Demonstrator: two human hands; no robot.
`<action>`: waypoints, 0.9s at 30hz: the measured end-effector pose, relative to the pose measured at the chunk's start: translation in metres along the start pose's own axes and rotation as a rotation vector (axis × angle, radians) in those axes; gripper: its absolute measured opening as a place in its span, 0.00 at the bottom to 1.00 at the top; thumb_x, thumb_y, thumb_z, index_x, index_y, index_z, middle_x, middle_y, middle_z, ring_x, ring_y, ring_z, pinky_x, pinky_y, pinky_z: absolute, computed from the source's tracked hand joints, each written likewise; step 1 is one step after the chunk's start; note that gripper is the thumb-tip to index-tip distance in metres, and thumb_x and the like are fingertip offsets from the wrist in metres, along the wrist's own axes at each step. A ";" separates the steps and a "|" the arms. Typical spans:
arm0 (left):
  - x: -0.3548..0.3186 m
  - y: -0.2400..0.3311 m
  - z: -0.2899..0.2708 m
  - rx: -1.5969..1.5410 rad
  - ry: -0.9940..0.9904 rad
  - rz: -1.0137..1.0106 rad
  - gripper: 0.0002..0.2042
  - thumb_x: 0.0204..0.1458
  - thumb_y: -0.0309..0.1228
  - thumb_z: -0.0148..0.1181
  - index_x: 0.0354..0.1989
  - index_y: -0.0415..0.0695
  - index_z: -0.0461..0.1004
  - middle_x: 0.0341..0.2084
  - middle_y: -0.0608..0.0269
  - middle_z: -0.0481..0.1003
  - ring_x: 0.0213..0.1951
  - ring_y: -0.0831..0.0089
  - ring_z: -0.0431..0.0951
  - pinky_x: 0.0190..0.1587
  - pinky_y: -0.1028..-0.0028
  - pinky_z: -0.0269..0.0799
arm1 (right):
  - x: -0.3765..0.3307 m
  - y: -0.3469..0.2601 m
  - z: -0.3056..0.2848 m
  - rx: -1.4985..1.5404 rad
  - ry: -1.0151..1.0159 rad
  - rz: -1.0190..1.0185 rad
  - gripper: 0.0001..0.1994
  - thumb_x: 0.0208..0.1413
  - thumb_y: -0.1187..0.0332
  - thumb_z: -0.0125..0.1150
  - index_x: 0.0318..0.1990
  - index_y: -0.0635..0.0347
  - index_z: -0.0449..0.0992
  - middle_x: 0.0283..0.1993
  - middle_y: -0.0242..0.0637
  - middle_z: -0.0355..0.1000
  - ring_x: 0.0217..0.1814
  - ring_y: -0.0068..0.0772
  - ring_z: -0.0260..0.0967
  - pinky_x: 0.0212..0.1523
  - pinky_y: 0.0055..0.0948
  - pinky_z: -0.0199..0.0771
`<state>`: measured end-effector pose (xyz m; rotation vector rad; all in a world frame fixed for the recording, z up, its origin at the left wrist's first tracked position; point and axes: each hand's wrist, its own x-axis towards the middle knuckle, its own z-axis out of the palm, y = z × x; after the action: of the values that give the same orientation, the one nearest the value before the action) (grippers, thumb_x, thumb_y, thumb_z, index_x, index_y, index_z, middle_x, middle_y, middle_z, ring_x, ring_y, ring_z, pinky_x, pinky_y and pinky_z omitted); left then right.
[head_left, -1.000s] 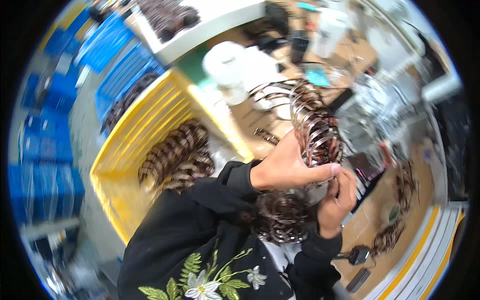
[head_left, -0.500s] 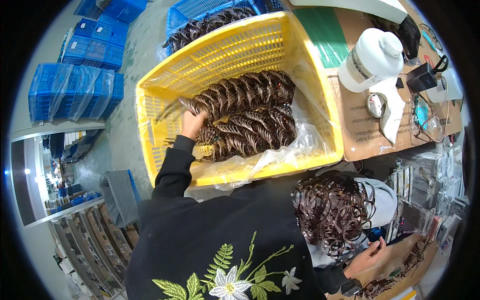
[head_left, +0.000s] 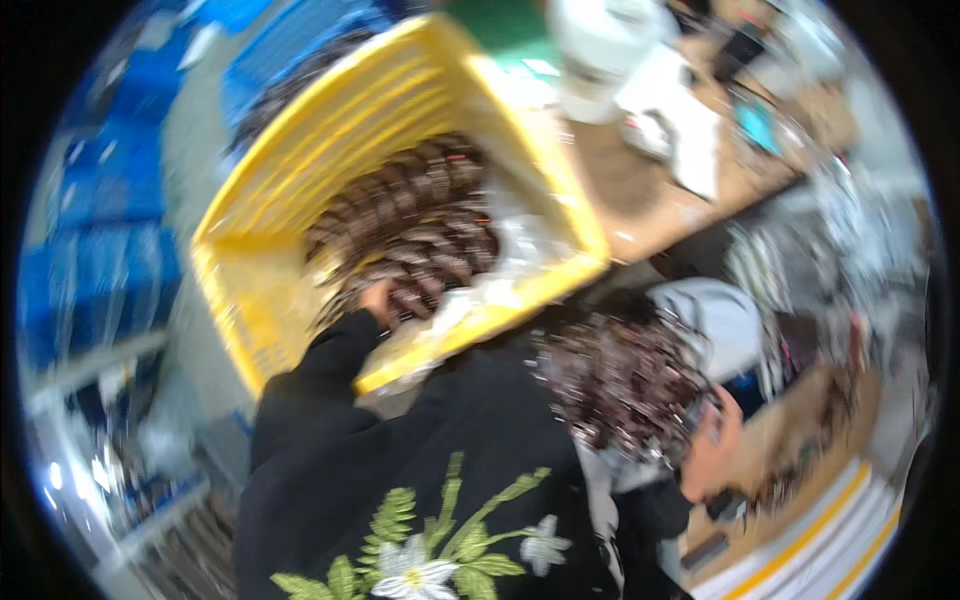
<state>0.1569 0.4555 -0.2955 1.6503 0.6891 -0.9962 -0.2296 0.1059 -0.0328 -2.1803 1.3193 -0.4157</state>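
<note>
In the yellow plastic crate [head_left: 245, 340], glossy dark-brown curved strips [head_left: 400, 180] lie nested in two rows on clear plastic film. My left hand [head_left: 378, 300] is down at the near row, touching the strips; blur and the strips hide its fingertips. A loose heap of thin dark-brown curved strips [head_left: 620, 385] rests against my front, right of the crate. My right hand [head_left: 712, 450] is at the heap's right edge with a greyish patch by its fingers; motion smears their grip.
A cardboard-covered table [head_left: 640, 215] adjoins the crate, bearing a white plastic jug [head_left: 600, 60] and a strip of white paper [head_left: 690, 140]. Blue crates [head_left: 110, 190] are stacked at the left. More brown strips lie on a brown board [head_left: 740, 470] at the lower right.
The whole view has swung and blurred. My left hand has moved from the rows' left end to the near row; the strips it held up no longer show. My right hand has come closer to the heap.
</note>
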 end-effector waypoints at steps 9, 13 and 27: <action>0.007 0.019 -0.021 0.135 -0.018 -0.102 0.25 0.51 0.49 0.52 0.50 0.42 0.61 0.39 0.53 0.66 0.38 0.61 0.68 0.39 0.60 0.67 | 0.006 -0.012 0.014 0.114 0.017 -0.066 0.12 0.47 0.66 0.64 0.35 0.64 0.74 0.34 0.43 0.73 0.36 0.46 0.69 0.38 0.35 0.67; 0.005 0.023 -0.041 0.303 0.061 -0.117 0.30 0.50 0.50 0.53 0.55 0.41 0.57 0.45 0.49 0.64 0.43 0.57 0.67 0.43 0.58 0.66 | 0.005 -0.010 0.017 0.117 -0.143 -0.072 0.15 0.53 0.61 0.58 0.40 0.63 0.71 0.34 0.44 0.73 0.38 0.49 0.67 0.44 0.38 0.63; -0.154 0.145 0.046 1.738 -0.179 0.516 0.28 0.50 0.40 0.54 0.55 0.35 0.59 0.48 0.46 0.67 0.49 0.56 0.68 0.50 0.61 0.63 | 0.010 -0.010 0.028 0.283 -0.198 0.045 0.21 0.37 0.56 0.72 0.32 0.62 0.74 0.24 0.38 0.73 0.30 0.40 0.69 0.34 0.33 0.68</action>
<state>0.1896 0.3745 -0.0975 2.8117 -1.1022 -1.3571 -0.2028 0.1088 -0.0492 -1.9014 1.1259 -0.3367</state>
